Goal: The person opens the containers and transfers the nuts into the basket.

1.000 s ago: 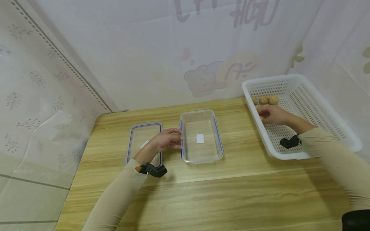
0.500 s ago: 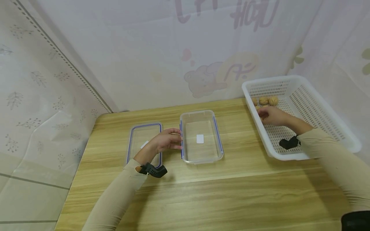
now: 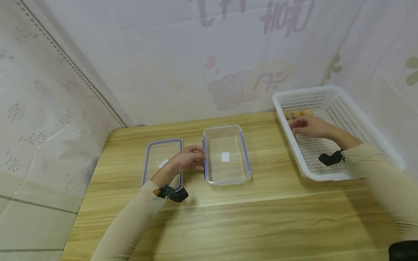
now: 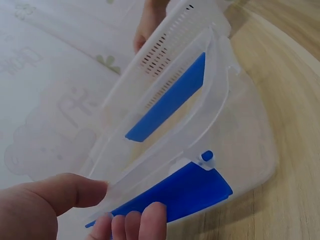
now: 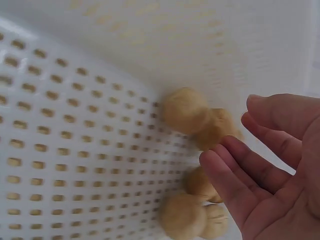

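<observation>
My left hand (image 3: 189, 158) rests against the left side of a clear plastic food container (image 3: 225, 174) with blue side latches. In the left wrist view, its fingertips touch the near blue latch (image 4: 195, 192), and the thumb lies at the rim. My right hand (image 3: 311, 127) reaches into a white perforated basket (image 3: 302, 163), over the left side. The right wrist view shows its thumb and fingers apart with nothing between them. Just beyond them lie several walnuts (image 5: 185, 110) on the basket floor; in the head view the hand partly covers these walnuts (image 3: 307, 112).
A clear lid (image 3: 155, 154) with a blue seal lies left of the container, partly under my left wrist. Wooden tabletop (image 3: 228, 224) stretches in front. A printed curtain (image 3: 163, 72) hangs behind the table, and another patterned sheet borders the left side.
My right hand has shifted slightly toward the back of the basket and covers more of the walnuts. The left hand and the container stay in place.
</observation>
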`<state>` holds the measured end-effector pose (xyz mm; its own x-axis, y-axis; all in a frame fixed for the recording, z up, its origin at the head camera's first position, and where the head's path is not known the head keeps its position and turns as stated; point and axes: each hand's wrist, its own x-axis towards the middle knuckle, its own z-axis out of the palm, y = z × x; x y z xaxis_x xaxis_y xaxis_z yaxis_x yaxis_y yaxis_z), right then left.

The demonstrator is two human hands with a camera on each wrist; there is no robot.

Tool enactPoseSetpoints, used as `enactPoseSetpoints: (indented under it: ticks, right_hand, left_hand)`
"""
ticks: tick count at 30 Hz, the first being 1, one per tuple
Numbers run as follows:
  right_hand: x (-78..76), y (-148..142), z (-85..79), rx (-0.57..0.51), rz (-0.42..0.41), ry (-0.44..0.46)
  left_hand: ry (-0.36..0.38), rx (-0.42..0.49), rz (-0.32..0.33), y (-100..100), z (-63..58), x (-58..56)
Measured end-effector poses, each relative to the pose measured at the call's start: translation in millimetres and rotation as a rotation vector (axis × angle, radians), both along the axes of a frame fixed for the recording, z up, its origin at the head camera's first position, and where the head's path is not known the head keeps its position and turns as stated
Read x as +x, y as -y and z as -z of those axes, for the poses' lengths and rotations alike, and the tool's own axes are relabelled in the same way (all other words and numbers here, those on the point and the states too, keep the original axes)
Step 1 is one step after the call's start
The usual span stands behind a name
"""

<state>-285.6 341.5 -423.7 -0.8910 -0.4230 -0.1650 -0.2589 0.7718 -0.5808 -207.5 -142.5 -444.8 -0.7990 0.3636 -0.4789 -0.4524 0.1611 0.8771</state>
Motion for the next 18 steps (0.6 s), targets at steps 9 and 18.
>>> enactPoseSetpoints:
  ticks: [9, 18]
  right_hand:
    - [-4.4, 9, -44.1, 0.026, 0.045, -0.055]
    - [-18.8, 40, -93.9, 0.024, 0.013, -0.142]
  left_hand:
    - [-0.087, -0.188, 0.032, 14, -15.2, -4.9]
    - [-0.483, -0.564, -0.003, 23, -73.0, -44.1]
